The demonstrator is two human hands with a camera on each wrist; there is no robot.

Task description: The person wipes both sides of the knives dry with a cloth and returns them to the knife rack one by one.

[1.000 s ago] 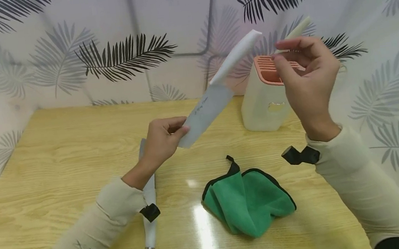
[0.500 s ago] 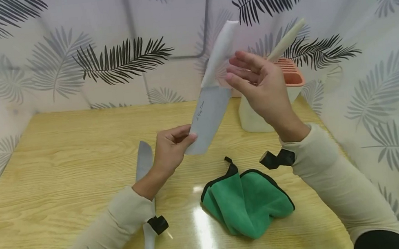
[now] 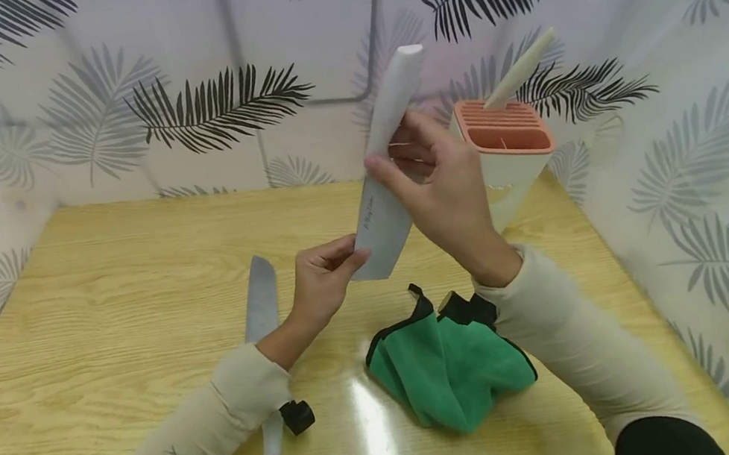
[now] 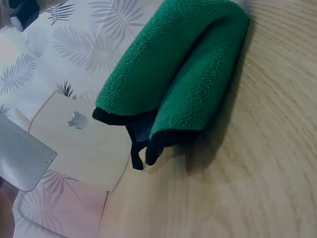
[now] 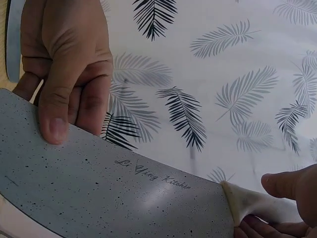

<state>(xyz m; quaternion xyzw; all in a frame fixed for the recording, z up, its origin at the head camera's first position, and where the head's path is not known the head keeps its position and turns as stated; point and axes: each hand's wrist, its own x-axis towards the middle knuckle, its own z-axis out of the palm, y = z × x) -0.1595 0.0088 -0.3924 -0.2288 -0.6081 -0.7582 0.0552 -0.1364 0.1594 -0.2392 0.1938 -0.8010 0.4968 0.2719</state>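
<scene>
Grey and likely stiff, the knife [image 3: 386, 214] slants just above the frame's centre, left hand [image 3: 320, 281] pinching its blade [image 3: 380, 244], right hand [image 3: 447, 184] round its pale handle [image 3: 392, 89], probably the safer hold.

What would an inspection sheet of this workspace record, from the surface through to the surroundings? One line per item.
Surface: wood-grain table, bright light streak beside the cloth.
Job's things: grey-bladed knife, held above the table, handle upward.
Clutter: second knife lying on the table, partly hidden by the left sleeve; the cloth, green, black-edged, crumpled; pale holder with a cream handle slanting from its slotted top.
Grippers: left grip pinches the blade away from the handle; right grip curls round the handle's blade end.
Cables: nothing seen.
Surroundings: leaf-patterned covering behind.
</scene>
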